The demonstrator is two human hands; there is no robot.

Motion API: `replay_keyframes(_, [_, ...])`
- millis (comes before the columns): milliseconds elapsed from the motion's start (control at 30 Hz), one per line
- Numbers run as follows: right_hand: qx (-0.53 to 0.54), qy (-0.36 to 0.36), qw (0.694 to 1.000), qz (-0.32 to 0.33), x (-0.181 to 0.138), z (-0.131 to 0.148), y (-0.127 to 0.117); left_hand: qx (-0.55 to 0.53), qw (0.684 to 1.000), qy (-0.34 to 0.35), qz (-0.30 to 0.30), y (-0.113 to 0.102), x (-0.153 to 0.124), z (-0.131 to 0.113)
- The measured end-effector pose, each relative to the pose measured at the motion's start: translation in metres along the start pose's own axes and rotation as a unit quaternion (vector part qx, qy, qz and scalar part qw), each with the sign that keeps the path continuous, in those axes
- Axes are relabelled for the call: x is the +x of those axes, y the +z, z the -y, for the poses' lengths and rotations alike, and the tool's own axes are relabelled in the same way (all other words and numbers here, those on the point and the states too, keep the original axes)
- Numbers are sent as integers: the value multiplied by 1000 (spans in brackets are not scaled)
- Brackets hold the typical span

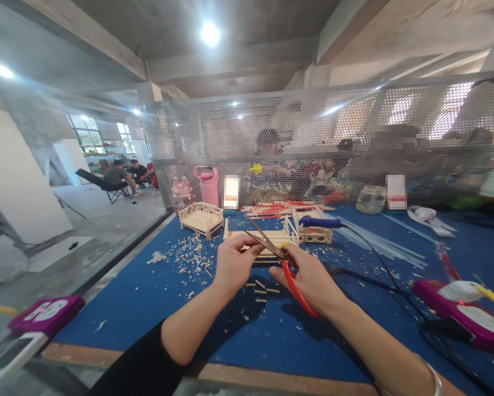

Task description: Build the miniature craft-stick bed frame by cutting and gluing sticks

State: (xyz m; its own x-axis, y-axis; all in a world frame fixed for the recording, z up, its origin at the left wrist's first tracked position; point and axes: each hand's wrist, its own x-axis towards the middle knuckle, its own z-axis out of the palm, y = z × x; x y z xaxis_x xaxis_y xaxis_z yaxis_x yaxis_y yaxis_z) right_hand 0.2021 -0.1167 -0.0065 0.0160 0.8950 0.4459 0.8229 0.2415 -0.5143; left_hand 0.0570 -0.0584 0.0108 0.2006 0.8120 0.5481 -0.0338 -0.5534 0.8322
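Note:
My right hand is closed around the red-handled scissors, whose blades are parted and point up and left. My left hand is pinched near the blades; whatever sits between its fingertips is too small to make out. Just beyond both hands stands a small wooden model bed built of thin sticks, partly hidden by them. Below the hands, several short cut stick pieces lie on the blue table.
Another model bed stands at the back left, a third wooden frame at the right with a blue glue gun on it. Red-marked sticks, clear glue sticks, wood scraps, cables and purple power strips lie about. People sit behind the mesh partition.

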Motion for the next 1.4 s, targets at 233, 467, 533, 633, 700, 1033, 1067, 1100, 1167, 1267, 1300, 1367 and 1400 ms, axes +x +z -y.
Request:
replay_keyframes(233, [-19,15,999,-43,-2,-3,5,20,1000,11,2,0,-3,-4])
replay_keyframes(467, [5,38,998,-48,3,-9,9,52,998,-9,17,0,1,3])
replay_keyframes(533, [33,56,994,-86,5,-9,7,66,994,-52,74,-4,5,6])
replay_keyframes(633, [49,89,981,-165,7,-13,-1,166,964,-52,203,-12,9,14])
replay_keyframes(700, [47,104,972,-204,9,-18,-6,274,922,-13,272,-16,10,21])
replay_keyframes(1033, [56,84,965,-242,9,-20,-11,442,824,41,352,-4,2,18])
replay_keyframes(1067, [59,81,964,-247,8,-19,-11,448,817,44,362,-1,-1,16])
replay_keyframes(1100, [61,80,963,-250,8,-18,-11,453,808,43,374,2,-4,15])
replay_keyframes(1167, [61,80,963,-251,8,-18,-10,461,794,39,395,7,-10,15])
replay_keyframes(1267, [58,86,966,-236,9,-17,-7,425,816,48,389,11,-12,17])
replay_keyframes(1300, [56,88,968,-229,10,-16,-8,397,840,45,367,10,-11,18])
replay_keyframes(1367, [42,91,972,-212,10,-15,-13,318,907,27,276,6,-5,18])
replay_keyframes(1400, [26,95,976,-193,9,-15,-17,267,940,14,211,3,-1,17])
